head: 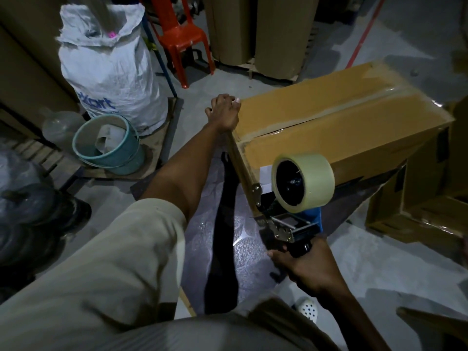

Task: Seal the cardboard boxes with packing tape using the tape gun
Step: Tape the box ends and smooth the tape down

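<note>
The cardboard box [342, 117] lies at the right, its top seam covered by 1 strip of tape. The left hand [224, 111] grips the box's near left corner, fingers curled over the top edge. The right hand [304, 268] holds the tape gun [286, 224] by its handle, fingers wrapped round it, just below the box's near end (tape runs taut between them). A white sack [109, 72] and a teal bucket [111, 148] stand at the left.

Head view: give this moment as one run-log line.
left hand: holds cardboard box corner | right hand: grips tape gun | tape: down box end | top seam: taped
</note>
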